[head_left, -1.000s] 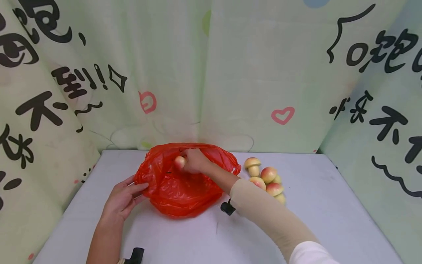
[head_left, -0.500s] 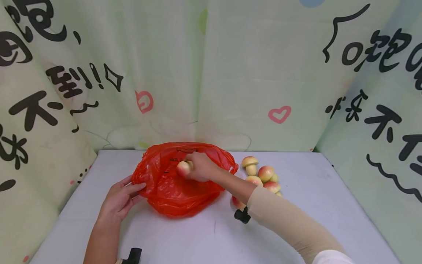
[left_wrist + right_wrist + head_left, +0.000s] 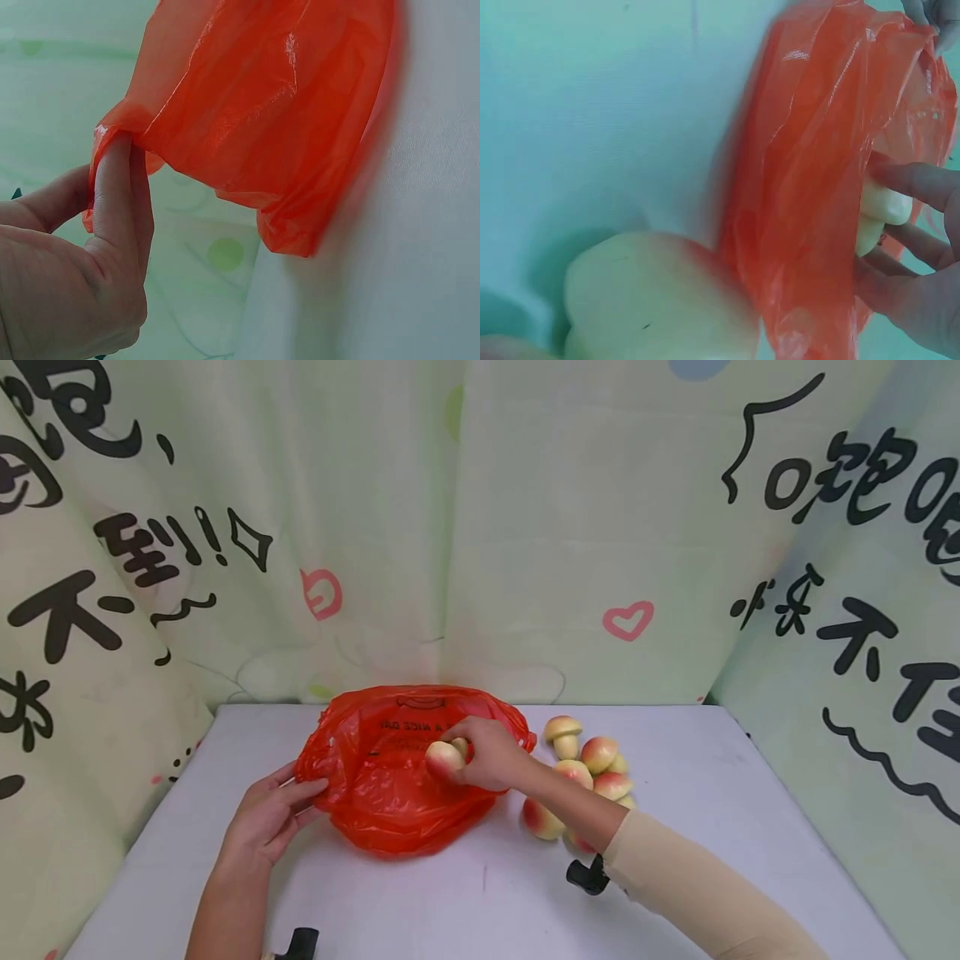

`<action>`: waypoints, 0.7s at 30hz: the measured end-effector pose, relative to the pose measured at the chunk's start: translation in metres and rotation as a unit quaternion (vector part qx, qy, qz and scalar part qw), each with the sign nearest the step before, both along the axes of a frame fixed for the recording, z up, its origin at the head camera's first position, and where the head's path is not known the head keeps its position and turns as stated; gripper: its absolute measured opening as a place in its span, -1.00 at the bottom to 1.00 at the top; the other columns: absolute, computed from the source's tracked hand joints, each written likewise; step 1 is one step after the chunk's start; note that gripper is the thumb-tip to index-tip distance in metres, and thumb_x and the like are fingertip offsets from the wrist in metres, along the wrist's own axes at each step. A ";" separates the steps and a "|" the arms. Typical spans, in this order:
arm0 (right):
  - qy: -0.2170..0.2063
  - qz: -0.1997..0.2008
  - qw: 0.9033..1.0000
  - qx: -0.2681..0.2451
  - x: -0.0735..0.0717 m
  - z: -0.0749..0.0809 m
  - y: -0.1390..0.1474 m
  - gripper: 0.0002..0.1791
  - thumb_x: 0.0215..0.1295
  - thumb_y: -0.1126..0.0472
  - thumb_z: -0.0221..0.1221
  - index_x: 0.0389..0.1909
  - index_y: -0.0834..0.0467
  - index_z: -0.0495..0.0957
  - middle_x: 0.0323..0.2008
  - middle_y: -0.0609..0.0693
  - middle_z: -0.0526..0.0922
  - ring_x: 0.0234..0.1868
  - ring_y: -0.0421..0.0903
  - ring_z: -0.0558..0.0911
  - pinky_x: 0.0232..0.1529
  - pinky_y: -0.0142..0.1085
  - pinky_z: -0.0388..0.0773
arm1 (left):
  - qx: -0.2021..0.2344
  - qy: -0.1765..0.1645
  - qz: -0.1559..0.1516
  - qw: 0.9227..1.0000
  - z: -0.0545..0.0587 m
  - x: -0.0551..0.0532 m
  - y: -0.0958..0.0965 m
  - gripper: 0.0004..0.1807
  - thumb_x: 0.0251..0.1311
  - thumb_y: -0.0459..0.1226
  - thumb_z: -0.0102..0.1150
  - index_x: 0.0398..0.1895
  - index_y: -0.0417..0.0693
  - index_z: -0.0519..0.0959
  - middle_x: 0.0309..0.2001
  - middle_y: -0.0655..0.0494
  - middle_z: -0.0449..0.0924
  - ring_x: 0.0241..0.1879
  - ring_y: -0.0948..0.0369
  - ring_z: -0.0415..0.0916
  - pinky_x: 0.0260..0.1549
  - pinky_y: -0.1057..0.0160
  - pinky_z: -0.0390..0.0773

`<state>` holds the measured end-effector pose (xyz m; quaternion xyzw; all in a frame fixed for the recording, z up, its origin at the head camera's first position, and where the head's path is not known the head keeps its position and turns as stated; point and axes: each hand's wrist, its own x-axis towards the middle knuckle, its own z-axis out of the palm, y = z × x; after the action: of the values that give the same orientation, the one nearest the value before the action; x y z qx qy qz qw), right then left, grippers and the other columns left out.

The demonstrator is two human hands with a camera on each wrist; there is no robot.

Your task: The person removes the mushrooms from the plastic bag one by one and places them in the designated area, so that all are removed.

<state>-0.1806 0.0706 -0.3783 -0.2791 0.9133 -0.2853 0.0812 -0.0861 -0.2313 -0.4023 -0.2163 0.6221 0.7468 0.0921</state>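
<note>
A red plastic bag (image 3: pixel 405 827) lies on the table with its mouth spread wide, dark print showing on its inner far wall. My left hand (image 3: pixel 266 818) pinches the bag's left rim between thumb and fingers, and the left wrist view shows the film of the bag (image 3: pixel 247 120) gripped there. At the bag's mouth my right hand (image 3: pixel 491 756) holds a toy mushroom (image 3: pixel 444 762) with a pink and cream cap. In the right wrist view the fingers stand around the pale mushroom (image 3: pixel 885 202), partly behind the red film. The bag's bottom is hidden.
Several similar toy mushrooms (image 3: pixel 600 753) lie grouped right of the bag, some partly hidden under my right forearm. One pale mushroom (image 3: pixel 660 300) looms close in the right wrist view. A patterned curtain (image 3: pixel 525 568) stands behind the white table (image 3: pixel 712 793).
My right hand has moved right and toward me with the mushroom, from deep in the bag's mouth to its right part. My left hand still holds the rim.
</note>
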 end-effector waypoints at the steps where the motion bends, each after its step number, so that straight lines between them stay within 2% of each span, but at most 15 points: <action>1: 0.001 -0.006 1.000 0.000 0.001 0.000 0.003 -0.48 0.19 0.17 0.47 0.21 0.10 0.67 0.08 -0.05 0.70 0.09 -0.07 0.59 -0.05 -0.25 0.68 | 0.000 0.000 -0.001 1.000 0.000 0.000 0.000 -0.14 0.42 -0.20 0.29 0.68 0.07 0.09 0.50 -0.03 0.25 0.00 0.30 0.63 0.08 0.27 0.70; 8: 0.021 -0.014 0.999 -0.022 0.011 0.003 0.023 -0.48 0.16 0.14 0.48 0.17 0.08 0.68 0.08 -0.06 0.71 0.03 -0.05 0.61 -0.04 -0.20 0.63 | 0.004 -0.004 0.001 1.000 -0.001 -0.001 0.000 -0.14 0.43 -0.22 0.28 0.69 0.08 0.08 0.46 -0.03 0.29 -0.06 0.33 0.67 0.03 0.31 0.71; 15: 0.015 -0.026 0.999 -0.030 0.024 0.009 0.042 -0.46 0.19 0.08 0.48 0.21 0.02 0.66 0.14 -0.13 0.70 0.15 -0.09 0.61 0.11 -0.13 0.65 | 0.006 -0.004 0.000 1.000 -0.002 -0.001 0.000 -0.15 0.43 -0.21 0.28 0.69 0.09 0.09 0.46 -0.02 0.29 -0.05 0.33 0.67 0.04 0.29 0.71; 21: 0.011 -0.020 0.998 -0.058 0.039 0.015 0.063 -0.52 0.19 0.17 0.47 0.16 -0.04 0.66 0.09 -0.19 0.69 0.12 -0.11 0.61 0.08 -0.09 0.72 | 0.008 -0.005 0.000 1.000 -0.002 -0.001 0.000 -0.14 0.42 -0.19 0.30 0.68 0.09 0.10 0.46 -0.01 0.30 -0.05 0.32 0.68 0.05 0.27 0.71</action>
<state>-0.1417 0.1334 -0.3632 -0.2679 0.9015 -0.3363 0.0491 -0.0870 -0.2318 -0.4044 -0.2191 0.6159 0.7505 0.0973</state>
